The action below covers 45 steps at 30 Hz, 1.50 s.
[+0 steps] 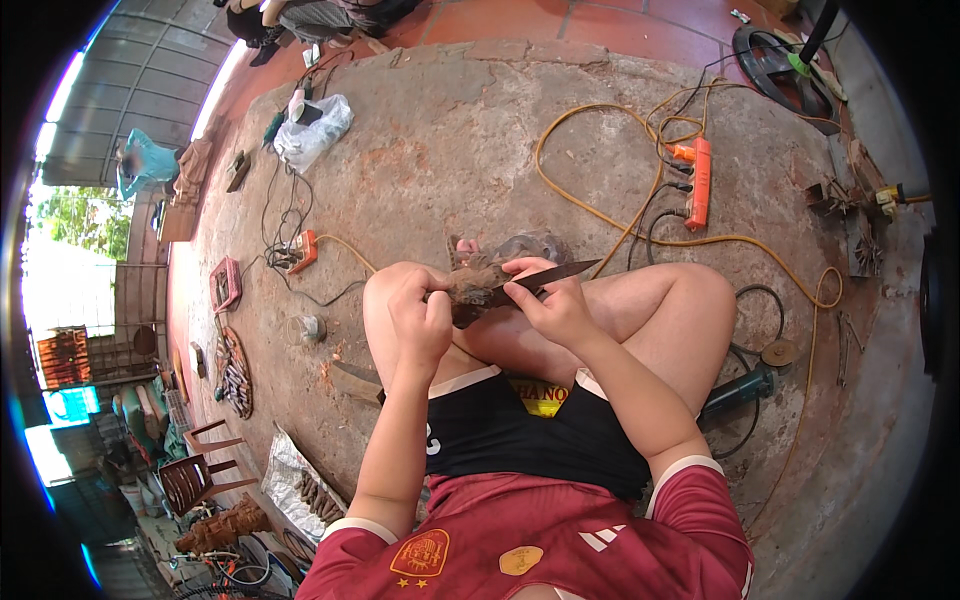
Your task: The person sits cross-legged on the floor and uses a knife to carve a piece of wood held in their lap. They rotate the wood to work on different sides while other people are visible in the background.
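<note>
So the person's sitting cross-legged on the concrete floor (470,150), a small brown wood carving (472,285) held over the knees. The left hand (418,318) has its fingers curled tight round the carving's left end. The right hand (553,300) is closed on a dark blade (545,276), with its tip pointing right and its near end resting on the carving. Farther off to the right lies an orange power strip (699,180) with a looping yellow cable (600,215). A grinder (745,390) sits just beside the right knee.
</note>
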Each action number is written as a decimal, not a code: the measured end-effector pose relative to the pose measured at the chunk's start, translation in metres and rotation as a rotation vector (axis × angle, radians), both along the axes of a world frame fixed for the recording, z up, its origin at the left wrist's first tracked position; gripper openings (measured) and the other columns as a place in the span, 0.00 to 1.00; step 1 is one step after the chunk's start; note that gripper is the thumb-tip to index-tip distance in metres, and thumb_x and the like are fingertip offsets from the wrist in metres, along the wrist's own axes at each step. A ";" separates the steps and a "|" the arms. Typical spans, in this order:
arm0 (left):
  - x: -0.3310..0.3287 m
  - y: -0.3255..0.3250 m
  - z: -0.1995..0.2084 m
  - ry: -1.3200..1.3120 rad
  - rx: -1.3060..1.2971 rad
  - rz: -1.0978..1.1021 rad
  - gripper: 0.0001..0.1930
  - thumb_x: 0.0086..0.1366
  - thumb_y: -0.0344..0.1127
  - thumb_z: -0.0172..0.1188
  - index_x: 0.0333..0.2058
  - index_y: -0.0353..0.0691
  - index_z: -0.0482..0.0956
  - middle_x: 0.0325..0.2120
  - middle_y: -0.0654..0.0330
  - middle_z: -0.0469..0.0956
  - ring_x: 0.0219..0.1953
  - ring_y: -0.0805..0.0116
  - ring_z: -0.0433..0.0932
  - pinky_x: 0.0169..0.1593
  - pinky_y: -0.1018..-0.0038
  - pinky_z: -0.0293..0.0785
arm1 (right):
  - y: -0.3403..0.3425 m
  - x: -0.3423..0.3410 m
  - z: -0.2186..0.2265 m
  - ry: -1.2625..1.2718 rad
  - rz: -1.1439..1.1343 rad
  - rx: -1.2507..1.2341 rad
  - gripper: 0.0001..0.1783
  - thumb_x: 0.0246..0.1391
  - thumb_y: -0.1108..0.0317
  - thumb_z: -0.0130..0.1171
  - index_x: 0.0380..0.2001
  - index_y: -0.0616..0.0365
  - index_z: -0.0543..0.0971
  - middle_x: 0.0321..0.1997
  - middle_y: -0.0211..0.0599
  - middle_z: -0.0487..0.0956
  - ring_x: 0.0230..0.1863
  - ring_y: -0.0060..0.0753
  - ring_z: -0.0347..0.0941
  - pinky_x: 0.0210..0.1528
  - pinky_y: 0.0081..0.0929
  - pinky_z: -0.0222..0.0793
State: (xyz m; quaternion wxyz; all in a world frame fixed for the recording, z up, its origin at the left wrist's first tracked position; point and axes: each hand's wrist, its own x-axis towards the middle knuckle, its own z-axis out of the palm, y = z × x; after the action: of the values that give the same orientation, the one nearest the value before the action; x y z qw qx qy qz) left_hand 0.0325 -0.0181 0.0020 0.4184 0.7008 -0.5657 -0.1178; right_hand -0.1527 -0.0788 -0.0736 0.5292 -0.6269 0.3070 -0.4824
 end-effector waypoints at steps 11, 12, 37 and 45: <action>0.004 0.001 0.002 0.034 0.044 0.035 0.06 0.51 0.25 0.47 0.22 0.29 0.73 0.19 0.53 0.72 0.26 0.63 0.70 0.35 0.70 0.67 | -0.002 0.004 -0.010 -0.009 0.033 -0.096 0.05 0.53 0.71 0.66 0.32 0.60 0.83 0.43 0.41 0.82 0.40 0.41 0.80 0.41 0.33 0.75; 0.003 0.001 0.003 0.021 0.040 0.040 0.06 0.51 0.25 0.48 0.22 0.29 0.73 0.20 0.53 0.72 0.27 0.62 0.70 0.36 0.69 0.67 | -0.003 0.004 -0.011 -0.020 0.052 -0.088 0.05 0.53 0.71 0.66 0.33 0.60 0.83 0.44 0.41 0.82 0.41 0.40 0.80 0.41 0.32 0.75; 0.004 -0.003 0.006 -0.015 0.044 0.075 0.07 0.49 0.28 0.49 0.20 0.31 0.74 0.20 0.51 0.74 0.30 0.55 0.73 0.41 0.65 0.68 | -0.003 0.014 -0.022 -0.144 0.126 0.208 0.07 0.55 0.71 0.65 0.34 0.64 0.82 0.45 0.37 0.82 0.31 0.20 0.76 0.33 0.21 0.70; 0.008 -0.002 0.006 -0.055 -0.007 0.028 0.06 0.50 0.23 0.48 0.22 0.29 0.75 0.19 0.51 0.74 0.24 0.62 0.73 0.32 0.69 0.70 | -0.007 0.009 -0.018 -0.167 0.106 0.161 0.06 0.55 0.72 0.66 0.32 0.64 0.83 0.46 0.38 0.81 0.33 0.22 0.77 0.34 0.21 0.72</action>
State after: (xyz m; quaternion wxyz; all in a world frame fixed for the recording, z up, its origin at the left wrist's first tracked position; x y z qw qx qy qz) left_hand 0.0407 -0.0200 0.0079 0.4065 0.7102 -0.5676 -0.0906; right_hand -0.1436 -0.0862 -0.0913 0.6263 -0.5553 0.2661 -0.4781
